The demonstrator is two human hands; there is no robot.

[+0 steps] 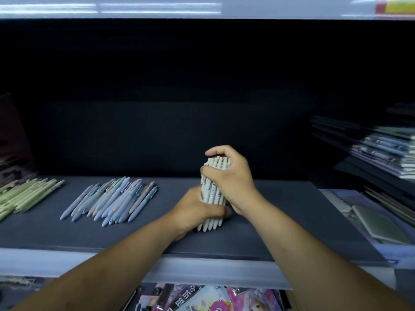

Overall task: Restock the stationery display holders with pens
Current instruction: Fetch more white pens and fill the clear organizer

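**Pens bundled in two hands**

White pens [213,194], too many to count, stood upright in one bundle on the dark shelf [280,212]. Left hand [195,212] clamped the lower part; right hand [229,178] closed around the top. Farther left lay two loose heaps: blue pens [112,200] and green pens [27,194].

Shop: dark display shelf [224,243] with price rail, loose pens [112,202], stacked notebooks [386,153], packaged stickers [215,298] below.
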